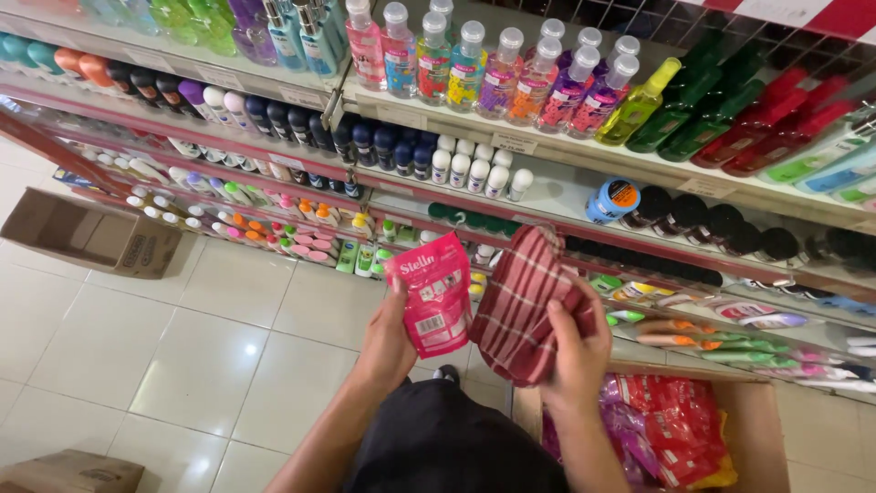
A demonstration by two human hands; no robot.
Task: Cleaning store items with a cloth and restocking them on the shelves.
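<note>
A: What sits closest to you?

B: An open cardboard box [762, 429] of red and purple packets [671, 429], low at your right, on the tiled floor [182, 356].

A: And your hands?

B: Your left hand [388, 342] grips a pink pouch [431, 292] from below, holding it upright. Your right hand [577, 351] clutches a red striped cloth [520, 306], just beside the pouch.

A: Beyond them?

B: Shelves [547, 151] packed with rows of bottles [474, 64] and dark jars [721, 224]. Far left, another open box [87, 233] lies on the floor.
</note>
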